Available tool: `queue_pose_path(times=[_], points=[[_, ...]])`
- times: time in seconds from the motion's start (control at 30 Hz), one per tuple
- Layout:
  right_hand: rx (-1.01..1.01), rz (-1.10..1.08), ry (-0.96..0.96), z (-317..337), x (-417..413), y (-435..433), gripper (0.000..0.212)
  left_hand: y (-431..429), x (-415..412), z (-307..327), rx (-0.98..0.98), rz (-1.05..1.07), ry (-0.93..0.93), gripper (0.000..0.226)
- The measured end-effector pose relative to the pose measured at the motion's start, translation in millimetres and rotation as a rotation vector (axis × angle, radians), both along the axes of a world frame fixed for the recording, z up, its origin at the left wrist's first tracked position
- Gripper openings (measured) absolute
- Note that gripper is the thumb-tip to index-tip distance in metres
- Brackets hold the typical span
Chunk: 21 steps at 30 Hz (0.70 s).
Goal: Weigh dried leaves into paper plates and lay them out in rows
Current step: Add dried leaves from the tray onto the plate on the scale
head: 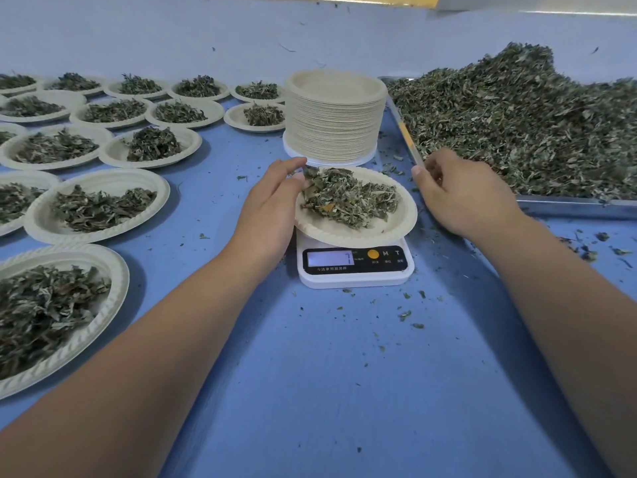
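Nearest at the left, a filled plate (119,288) holds a heap of dried leaves (44,315). Behind it, more filled plates (160,201) lie in rows on the blue bench (344,374), each with its own small heap.

Then comes the left hand (272,205). Its fingers are gently bent at the left rim of the plate on the scale (396,229), with thumb and forefinger close together at a leaf. I cannot tell if they pinch it or only touch it.

This plate carries 1 portion of leaves (348,198) and sits on the white scale (355,270), whose display is lit but not clear to read. Behind it stands a tall stack of empty plates (336,119).

The right hand (462,198) is curled beside the tray (568,205) edge; whether it holds leaves I cannot tell. The tray is full of loose leaves (534,125).

I judge the portion is being adjusted. Next the weight must be checked, then the plate lifted level and placed into the rows.
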State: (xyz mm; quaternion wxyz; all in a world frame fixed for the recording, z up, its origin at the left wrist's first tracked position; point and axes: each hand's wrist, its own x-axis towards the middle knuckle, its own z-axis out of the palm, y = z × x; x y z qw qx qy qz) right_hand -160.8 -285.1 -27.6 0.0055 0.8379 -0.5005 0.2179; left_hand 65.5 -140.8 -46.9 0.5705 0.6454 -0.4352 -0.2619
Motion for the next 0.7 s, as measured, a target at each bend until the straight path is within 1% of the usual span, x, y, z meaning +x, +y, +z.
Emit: queue_pose_path(times=[0.1, 0.17, 0.23, 0.33, 0.47, 0.6, 0.7], points=[[-0.114, 0.105, -0.134, 8.7, 2.2, 11.4, 0.033, -0.5, -0.2, -1.3, 0.021, 0.001, 0.005, 0.036], [-0.12, 0.164, -0.182, 9.4, 2.1, 25.5, 0.029, -1.4, 0.3, -2.3, 0.027, 0.0, 0.038, 0.037], [-0.1, 0.2, -0.144, 4.6, 0.0, 39.3, 0.031, -2.7, 0.8, -3.2, 0.035, 0.0, 0.072, 0.038], [-0.032, 0.21, -0.077, -0.4, -5.9, 50.0, 0.039, -4.0, 0.9, -3.1, 0.052, -0.001, 0.112, 0.046], [0.0, 0.204, -0.117, -1.0, -12.8, 53.2, 0.044, -5.1, 0.9, -3.4, 0.067, 0.002, 0.126, 0.057], [0.092, 0.293, -0.14, -4.6, -11.2, 58.5, 0.04, -5.7, 1.6, -4.8, 0.067, -0.012, 0.187, 0.062], [0.141, 0.317, -0.176, -8.5, -8.1, 61.3, 0.038, -5.5, 2.7, -5.2, 0.077, -0.006, 0.223, 0.074]])
